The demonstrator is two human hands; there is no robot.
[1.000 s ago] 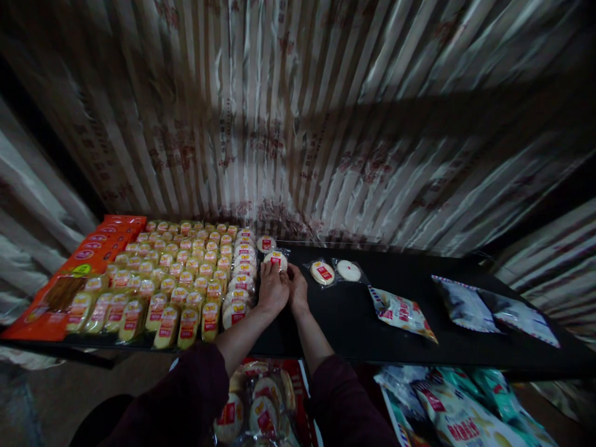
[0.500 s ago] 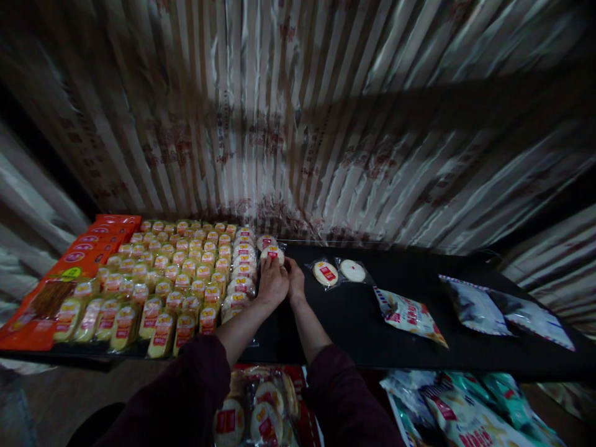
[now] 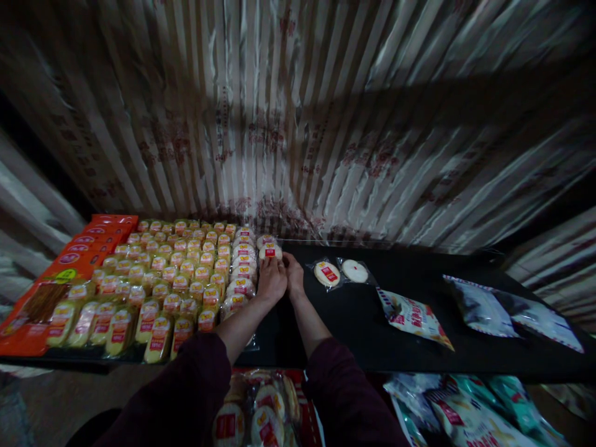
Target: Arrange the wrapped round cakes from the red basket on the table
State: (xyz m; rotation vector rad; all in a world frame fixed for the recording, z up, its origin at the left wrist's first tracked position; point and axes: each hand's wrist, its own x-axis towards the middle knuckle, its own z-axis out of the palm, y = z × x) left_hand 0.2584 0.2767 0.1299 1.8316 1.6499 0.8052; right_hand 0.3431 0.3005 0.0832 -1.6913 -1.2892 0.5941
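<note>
Round pale cakes (image 3: 270, 251) in glossy clear plastic wrappers; smooth matt black table (image 3: 354, 316); shiny, creased striped plastic backdrop (image 3: 298, 124).

A single head-worn camera looked forward and steeply down along the person's own arms onto a black counter (image 3: 354, 323), close enough that both sleeves (image 3: 186, 397) filled the bottom edge of the frame. The left hand (image 3: 272, 280) and right hand (image 3: 295, 276) sat near the middle of the view, at arm's length. The wide lens faced a striped backdrop (image 3: 298, 124), which took up the upper half and bowed toward the edges. Below the counter's near edge, the view caught bags (image 3: 465, 416) lying lower down.
</note>
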